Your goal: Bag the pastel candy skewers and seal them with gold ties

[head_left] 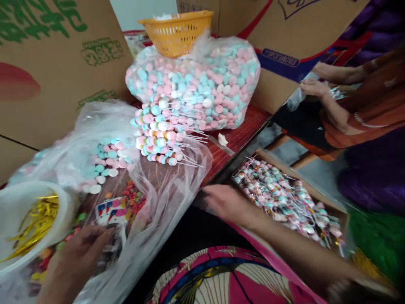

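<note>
My left hand is low at the left over the plastic-covered table, its fingers bent together beside a dark, clear-wrapped patch; what they hold, if anything, I cannot make out. Just beyond it are small printed cards and colourful small candies. My right hand is at the table's front edge, near the box of wrapped candy skewers; its fingers are blurred and partly hidden. Farther back, a stack of marshmallow skewers with white sticks lies on the plastic sheet. Loose marshmallows spill from a bag at the left.
A white tub with gold twist ties stands at the left. Behind the skewers sit a large bag of marshmallows and a yellow basket. Cardboard boxes rise behind. Another person sits at the right, hands raised.
</note>
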`<control>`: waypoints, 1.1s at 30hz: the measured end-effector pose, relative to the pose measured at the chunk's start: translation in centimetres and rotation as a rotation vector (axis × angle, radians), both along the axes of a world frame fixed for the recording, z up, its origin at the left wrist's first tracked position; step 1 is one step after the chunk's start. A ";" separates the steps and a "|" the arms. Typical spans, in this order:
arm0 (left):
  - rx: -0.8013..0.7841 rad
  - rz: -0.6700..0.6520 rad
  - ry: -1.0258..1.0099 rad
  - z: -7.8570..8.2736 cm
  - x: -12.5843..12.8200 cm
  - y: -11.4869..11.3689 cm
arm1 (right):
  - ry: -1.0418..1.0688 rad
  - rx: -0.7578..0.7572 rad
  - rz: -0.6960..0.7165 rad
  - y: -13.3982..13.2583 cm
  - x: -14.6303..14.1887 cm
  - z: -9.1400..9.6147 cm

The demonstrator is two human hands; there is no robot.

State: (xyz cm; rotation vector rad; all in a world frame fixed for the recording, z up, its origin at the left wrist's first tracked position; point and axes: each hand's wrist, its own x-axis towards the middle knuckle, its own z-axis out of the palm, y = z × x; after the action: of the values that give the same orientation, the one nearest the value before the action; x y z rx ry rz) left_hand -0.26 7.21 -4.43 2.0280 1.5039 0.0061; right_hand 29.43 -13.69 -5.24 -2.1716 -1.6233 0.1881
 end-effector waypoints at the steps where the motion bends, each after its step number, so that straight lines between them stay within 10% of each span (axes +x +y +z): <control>1: -0.017 0.036 -0.034 0.8 -0.5 -0.4 | 0.029 0.046 0.153 3.2 -2.5 0.9; 5: -0.020 0.064 -0.316 5.4 -1.4 -3.1 | 0.247 0.296 0.676 11.4 -10.1 4.7; 8: -0.078 -0.005 -0.411 7.3 -1.3 -4.7 | 0.579 0.075 0.743 13.6 -12.8 5.3; 15: -0.030 0.217 -0.619 3.4 -1.2 -5.2 | 1.129 -0.085 0.402 13.7 -13.6 2.0; 23: 0.109 -0.156 -0.370 3.4 -1.3 -4.6 | 0.937 -0.006 0.530 13.7 -12.3 2.3; 26: 0.277 -0.050 -0.323 2.5 -0.8 -5.3 | 0.808 0.181 0.467 13.7 -12.7 1.5; 33: 0.077 0.112 -0.630 0.2 1.6 -6.6 | 0.776 0.240 0.342 13.4 -12.7 0.7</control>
State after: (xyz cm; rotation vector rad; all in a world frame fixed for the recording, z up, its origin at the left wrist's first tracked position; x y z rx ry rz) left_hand 1.36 0.66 -4.26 1.7570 1.2110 0.6898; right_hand 16.73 -0.30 -4.54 -1.3615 -1.4247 0.7815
